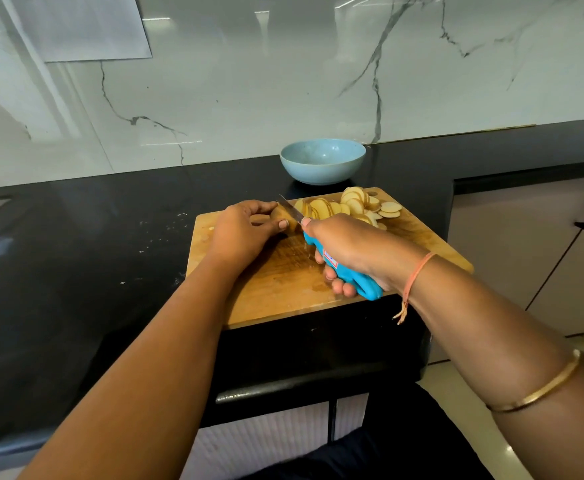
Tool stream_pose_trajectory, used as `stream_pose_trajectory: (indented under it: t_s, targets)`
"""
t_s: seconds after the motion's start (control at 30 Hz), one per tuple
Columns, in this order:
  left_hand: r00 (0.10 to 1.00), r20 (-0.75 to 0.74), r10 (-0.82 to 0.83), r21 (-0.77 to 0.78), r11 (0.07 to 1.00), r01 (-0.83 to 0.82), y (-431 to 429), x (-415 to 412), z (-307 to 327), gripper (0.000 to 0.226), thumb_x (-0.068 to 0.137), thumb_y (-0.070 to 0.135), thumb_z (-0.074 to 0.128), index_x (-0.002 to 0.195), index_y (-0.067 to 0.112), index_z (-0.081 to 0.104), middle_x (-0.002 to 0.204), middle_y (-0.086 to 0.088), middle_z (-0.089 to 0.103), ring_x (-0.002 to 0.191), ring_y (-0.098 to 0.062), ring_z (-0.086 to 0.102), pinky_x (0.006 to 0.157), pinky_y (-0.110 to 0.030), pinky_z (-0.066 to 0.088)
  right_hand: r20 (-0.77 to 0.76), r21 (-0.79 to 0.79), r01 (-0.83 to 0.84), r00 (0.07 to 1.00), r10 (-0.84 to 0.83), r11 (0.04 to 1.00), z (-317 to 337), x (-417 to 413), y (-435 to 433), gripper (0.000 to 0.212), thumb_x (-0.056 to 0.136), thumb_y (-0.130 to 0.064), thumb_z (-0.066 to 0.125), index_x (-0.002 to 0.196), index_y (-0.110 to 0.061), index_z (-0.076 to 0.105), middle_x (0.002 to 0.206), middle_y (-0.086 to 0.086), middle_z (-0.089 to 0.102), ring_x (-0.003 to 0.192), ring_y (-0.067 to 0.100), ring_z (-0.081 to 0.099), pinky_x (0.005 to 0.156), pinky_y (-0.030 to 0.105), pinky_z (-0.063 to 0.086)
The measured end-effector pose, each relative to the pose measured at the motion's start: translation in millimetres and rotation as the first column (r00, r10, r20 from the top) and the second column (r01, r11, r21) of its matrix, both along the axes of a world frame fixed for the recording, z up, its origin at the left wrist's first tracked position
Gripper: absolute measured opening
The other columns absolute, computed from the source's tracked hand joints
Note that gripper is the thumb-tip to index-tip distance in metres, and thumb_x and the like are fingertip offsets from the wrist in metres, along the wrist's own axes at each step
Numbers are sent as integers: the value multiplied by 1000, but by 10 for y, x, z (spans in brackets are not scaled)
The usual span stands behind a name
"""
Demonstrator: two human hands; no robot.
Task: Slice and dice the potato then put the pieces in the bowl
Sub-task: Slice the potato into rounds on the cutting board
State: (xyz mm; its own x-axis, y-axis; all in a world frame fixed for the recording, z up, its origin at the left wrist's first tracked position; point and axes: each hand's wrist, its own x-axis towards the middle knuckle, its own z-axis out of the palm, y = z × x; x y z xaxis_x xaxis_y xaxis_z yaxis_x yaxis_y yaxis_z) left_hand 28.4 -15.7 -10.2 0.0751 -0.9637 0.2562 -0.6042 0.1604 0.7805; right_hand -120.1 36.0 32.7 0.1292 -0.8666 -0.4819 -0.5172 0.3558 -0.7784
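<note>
Left hand (245,230) palm-down and curled, right hand (346,245) beside it clenched in a tight grip.

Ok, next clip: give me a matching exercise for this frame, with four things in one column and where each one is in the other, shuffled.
Things
1. bowl
2. knife
3. potato slices
4. uncut potato end

Places
a. held by the left hand
b. gripped by the right hand
c. on the counter behind the cutting board
d. fanned out on the far right of the cutting board

Pairs: 1-c, 2-b, 3-d, 4-a
</note>
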Motion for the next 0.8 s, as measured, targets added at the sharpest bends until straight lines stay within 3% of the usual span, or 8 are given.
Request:
stream_pose_trajectory:
  t_s: [0.13, 0.2, 0.37, 0.47, 0.57, 0.7, 0.8]
  targets:
    - [1000, 29, -1, -5, 1000, 2, 7, 5, 10, 42, 84, 25, 69, 124, 17, 62, 124, 0, 62, 99, -10, 57, 88, -27, 50, 64, 41, 0, 998, -2, 999, -34, 5, -67, 51, 98, -52, 35, 77, -6, 42, 48, 6, 46, 23, 11, 41, 29, 11, 33]
    - [999, 47, -8, -9, 1000, 8, 6, -10, 10, 42, 84, 23, 69, 125, 17, 62, 127, -1, 60, 102, -12, 58, 88, -27, 50, 118, 55, 7, 993, -14, 998, -49, 34, -138, 48, 99, -47, 38, 76, -6, 43, 39, 5, 46, 22, 11, 41, 29, 12, 34]
    - [999, 51, 4, -10, 1000, -4, -10, -40, 6, 41, 85, 24, 68, 125, 17, 62, 126, -2, 61, 105, -15, 59, 87, -25, 50, 144, 60, 13, 989, -21, 998, -45, 46, -182, 46, 99, -44, 38, 72, -7, 41, 42, 6, 43, 23, 11, 39, 30, 11, 33]
    - [999, 22, 36, -10, 999, -36, -16, -13, -1, 37, 88, 27, 66, 123, 16, 63, 110, 6, 65, 82, 0, 56, 71, -14, 46, -13, 76, -9, 1000, 10, 997, -90, -19, -124, 42, 101, -38, 38, 74, -6, 43, 58, 7, 43, 25, 12, 41, 31, 11, 35]
    - [998, 9, 60, -2, 998, -60, -15, 19, -8, 37, 89, 29, 64, 124, 17, 62, 98, 11, 60, 73, 5, 50, 60, -8, 36, 17, 136, -14, 1000, 11, 991, -111, -49, -67, 42, 100, -37, 41, 71, -6, 44, 48, 7, 44, 22, 12, 40, 30, 11, 35]
    - [999, 29, 33, 3, 999, -33, 9, 30, 4, 39, 90, 27, 63, 127, 16, 60, 118, 3, 64, 96, -7, 55, 80, -20, 45, -26, 140, -2, 1000, 6, 990, -76, -24, -39, 44, 99, -42, 42, 75, -6, 45, 60, 8, 44, 24, 14, 43, 30, 12, 36]
    - [1000, 14, 5, 14, 1000, -5, -2, 34, -6, 39, 89, 26, 65, 127, 18, 59, 121, 2, 63, 102, -10, 56, 89, -25, 47, -54, -34, 26, 998, -27, 999, -51, -28, -29, 47, 100, -47, 35, 80, -6, 45, 62, 7, 46, 35, 14, 46, 32, 13, 37]
